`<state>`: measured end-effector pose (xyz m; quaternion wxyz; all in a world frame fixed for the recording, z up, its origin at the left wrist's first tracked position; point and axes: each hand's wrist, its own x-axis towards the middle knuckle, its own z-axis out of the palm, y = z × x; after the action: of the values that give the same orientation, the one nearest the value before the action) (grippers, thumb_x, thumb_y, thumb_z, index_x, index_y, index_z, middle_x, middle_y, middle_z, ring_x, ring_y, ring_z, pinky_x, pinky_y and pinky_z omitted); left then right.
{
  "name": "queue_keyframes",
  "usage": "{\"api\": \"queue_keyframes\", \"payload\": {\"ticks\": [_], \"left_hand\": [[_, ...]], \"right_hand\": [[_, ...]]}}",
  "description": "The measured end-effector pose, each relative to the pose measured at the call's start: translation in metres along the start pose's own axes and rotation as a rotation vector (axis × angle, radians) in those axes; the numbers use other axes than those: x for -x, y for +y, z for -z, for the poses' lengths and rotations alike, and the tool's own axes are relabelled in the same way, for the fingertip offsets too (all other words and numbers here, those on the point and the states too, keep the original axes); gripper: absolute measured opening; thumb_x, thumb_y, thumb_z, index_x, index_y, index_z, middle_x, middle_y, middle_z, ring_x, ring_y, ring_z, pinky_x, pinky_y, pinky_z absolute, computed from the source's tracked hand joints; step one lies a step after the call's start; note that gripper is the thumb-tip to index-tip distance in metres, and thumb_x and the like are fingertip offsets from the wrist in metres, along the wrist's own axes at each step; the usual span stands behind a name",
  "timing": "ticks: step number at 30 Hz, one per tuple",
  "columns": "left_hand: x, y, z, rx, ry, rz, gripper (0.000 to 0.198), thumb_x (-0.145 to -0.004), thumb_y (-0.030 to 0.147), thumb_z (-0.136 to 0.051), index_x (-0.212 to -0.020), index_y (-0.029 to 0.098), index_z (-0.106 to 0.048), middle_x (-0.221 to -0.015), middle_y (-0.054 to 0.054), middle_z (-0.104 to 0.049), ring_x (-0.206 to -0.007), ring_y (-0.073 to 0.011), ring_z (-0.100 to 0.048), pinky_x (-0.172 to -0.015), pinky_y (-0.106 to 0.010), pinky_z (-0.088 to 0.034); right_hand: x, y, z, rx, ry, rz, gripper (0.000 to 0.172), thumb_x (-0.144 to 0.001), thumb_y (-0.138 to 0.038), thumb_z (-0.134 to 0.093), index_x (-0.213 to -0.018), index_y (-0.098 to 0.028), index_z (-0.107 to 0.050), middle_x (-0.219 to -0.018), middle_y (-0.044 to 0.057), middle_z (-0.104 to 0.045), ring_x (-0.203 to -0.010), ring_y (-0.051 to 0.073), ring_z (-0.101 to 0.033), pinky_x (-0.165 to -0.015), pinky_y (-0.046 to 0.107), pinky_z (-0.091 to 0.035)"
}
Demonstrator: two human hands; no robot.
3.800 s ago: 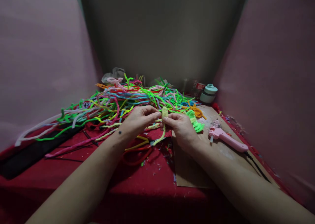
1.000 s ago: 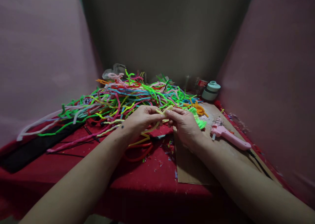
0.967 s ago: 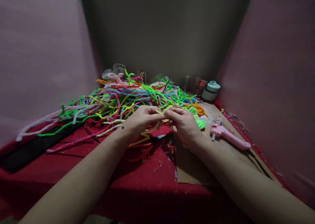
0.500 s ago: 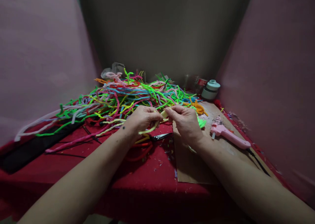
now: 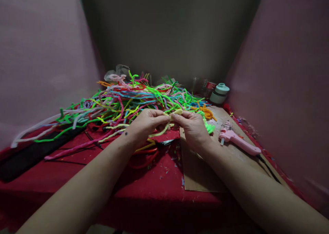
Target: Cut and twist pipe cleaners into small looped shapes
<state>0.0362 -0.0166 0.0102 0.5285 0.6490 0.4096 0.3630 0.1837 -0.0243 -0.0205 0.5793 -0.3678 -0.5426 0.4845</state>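
Observation:
My left hand (image 5: pixel 146 123) and my right hand (image 5: pixel 193 127) meet above the red cloth (image 5: pixel 154 189), both pinching a pale yellow pipe cleaner (image 5: pixel 172 114). Its coiled part sits between the fingertips and a loose tail curves down under my left hand. Just behind the hands lies a big tangled heap of coloured pipe cleaners (image 5: pixel 123 100). Scissors (image 5: pixel 164 143) lie on the cloth below my hands.
A sheet of brown cardboard (image 5: pixel 200 172) lies to the right with a pink glue gun (image 5: pixel 238 141) and its black cord on it. Green and orange coiled pieces (image 5: pixel 207 119) sit beside my right hand. A pale green jar (image 5: pixel 219 93) stands at the back right. Pink walls close in on both sides.
The hands have stayed together on the yellow pipe cleaner, turning it; its upright coil from earlier now lies level between the fingertips. The scissors below came into view.

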Motion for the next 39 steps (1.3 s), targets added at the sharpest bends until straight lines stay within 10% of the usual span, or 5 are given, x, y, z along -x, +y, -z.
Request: {"api": "queue_keyframes", "payload": {"ticks": [20,29,39], "left_hand": [[-0.003,-0.005,0.001,-0.078,0.033,-0.12,0.011,-0.067,0.016,-0.059,-0.077,0.014,-0.055,-0.055,0.005,-0.052,-0.047,-0.0061,-0.042,-0.047,-0.019,-0.031],[-0.002,-0.014,-0.003,-0.815,0.184,-0.738,0.019,-0.08,0.017,-0.045,-0.066,0.016,-0.058,-0.065,0.0,-0.051,-0.066,-0.0114,-0.044,-0.064,-0.025,-0.036],[-0.001,-0.001,0.012,0.258,-0.15,0.207,0.02,-0.071,0.03,-0.064,-0.072,0.01,-0.06,-0.059,-0.001,-0.055,-0.044,-0.0071,-0.049,-0.043,-0.02,-0.039]], "right_hand": [[-0.002,-0.004,-0.003,-0.104,-0.043,-0.113,0.007,-0.061,-0.016,-0.062,-0.056,-0.013,-0.059,-0.049,-0.002,-0.052,-0.044,0.007,-0.044,-0.045,0.023,-0.033],[-0.007,0.001,0.005,-0.165,-0.098,-0.136,0.008,-0.06,-0.014,-0.058,-0.051,-0.014,-0.058,-0.051,-0.002,-0.053,-0.043,0.007,-0.042,-0.044,0.023,-0.031],[-0.001,-0.008,0.001,0.019,-0.072,0.077,0.005,-0.065,-0.017,-0.061,-0.069,-0.015,-0.065,-0.063,-0.001,-0.059,-0.057,0.009,-0.051,-0.056,0.024,-0.039]]}}
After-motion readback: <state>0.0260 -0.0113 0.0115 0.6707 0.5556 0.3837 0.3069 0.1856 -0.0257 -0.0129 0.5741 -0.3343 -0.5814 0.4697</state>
